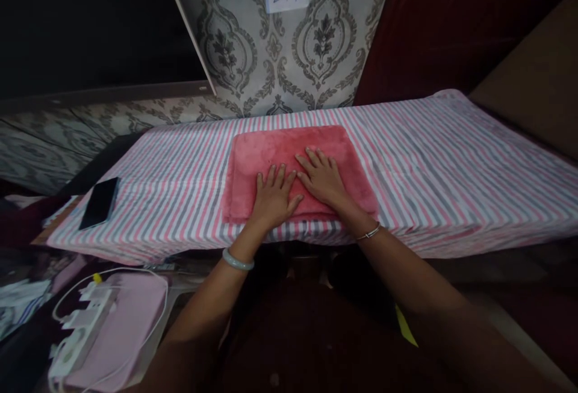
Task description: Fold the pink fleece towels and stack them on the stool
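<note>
A folded pink plush cloth point(253, 152), maybe a towel or a small blanket, lies flat in layers on a striped tablecloth point(180, 176). My left hand point(274, 197) rests palm down on its front middle part, fingers spread. Just to the right, my right hand point(323, 176) also lies flat on the plush cloth, with its fingers apart. The two hands are close together, and neither grips anything. Their palms hide part of the cloth's surface.
At the left end of the table lies a phone point(100, 202). Below it, a white power strip point(83, 327) with cables sits on a pink lid point(135, 321). A dark screen point(99, 20) stands at the back left, and a brown panel point(537, 74) rises at the right.
</note>
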Tool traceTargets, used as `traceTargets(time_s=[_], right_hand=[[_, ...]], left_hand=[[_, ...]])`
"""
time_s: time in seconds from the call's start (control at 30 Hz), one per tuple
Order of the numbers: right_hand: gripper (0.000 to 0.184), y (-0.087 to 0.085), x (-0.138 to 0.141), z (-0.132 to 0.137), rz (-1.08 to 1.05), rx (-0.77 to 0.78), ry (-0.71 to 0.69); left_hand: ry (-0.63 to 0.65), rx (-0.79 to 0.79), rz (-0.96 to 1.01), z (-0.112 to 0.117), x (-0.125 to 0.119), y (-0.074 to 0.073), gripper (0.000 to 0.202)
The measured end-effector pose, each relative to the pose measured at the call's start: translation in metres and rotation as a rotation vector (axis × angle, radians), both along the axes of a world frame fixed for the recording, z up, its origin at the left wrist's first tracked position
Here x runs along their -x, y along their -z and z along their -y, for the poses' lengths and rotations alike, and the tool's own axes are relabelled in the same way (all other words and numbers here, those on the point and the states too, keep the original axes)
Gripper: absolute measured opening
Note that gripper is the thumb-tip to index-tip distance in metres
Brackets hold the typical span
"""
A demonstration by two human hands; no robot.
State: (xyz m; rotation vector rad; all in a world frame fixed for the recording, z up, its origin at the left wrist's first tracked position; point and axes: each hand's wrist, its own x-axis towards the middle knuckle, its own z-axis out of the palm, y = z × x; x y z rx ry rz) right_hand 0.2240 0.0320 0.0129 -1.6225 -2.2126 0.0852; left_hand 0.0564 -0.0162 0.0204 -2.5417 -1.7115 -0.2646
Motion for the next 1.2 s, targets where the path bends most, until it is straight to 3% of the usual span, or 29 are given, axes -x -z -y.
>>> traceTargets(time_s=[0.13, 0.23, 0.33, 0.5, 0.6, 0.77, 1.0, 1.2], right_hand=[[0.057, -0.007, -0.013, 0.007, 0.048, 0.050, -0.035], [0.057, -0.003, -0.040, 0.018, 0.072, 0.048, -0.002], [0.055, 0.014, -0.073, 0.029, 0.007, 0.006, 0.028], [0.055, 0.044, -0.108, 0.053, -0.203, -0.135, -0.075], [0.062, 0.051, -0.116, 0.074, -0.233, -0.137, -0.120], [0.076, 0.053, -0.120, 0.098, -0.226, -0.141, -0.156], [0.077, 0.059, -0.124, 0.095, -0.247, -0.147, -0.137], [0.082, 0.056, -0.125, 0.093, -0.214, -0.147, -0.121]], left_hand=[[0.004, 0.046, -0.013, 0.003, 0.012, -0.013, 0.066], [-0.054, 0.026, -0.042, 0.012, 0.041, -0.018, 0.063], [-0.106, -0.043, -0.009, 0.025, 0.084, -0.008, 0.062], [0.052, -0.097, 0.168, 0.041, 0.134, 0.021, 0.071], [0.070, -0.089, 0.237, 0.048, 0.138, 0.027, 0.079], [0.059, -0.108, 0.288, 0.053, 0.133, 0.023, 0.074], [0.109, -0.112, 0.221, 0.055, 0.143, 0.021, 0.060], [0.068, -0.188, 0.255, 0.050, 0.139, 0.023, 0.068]])
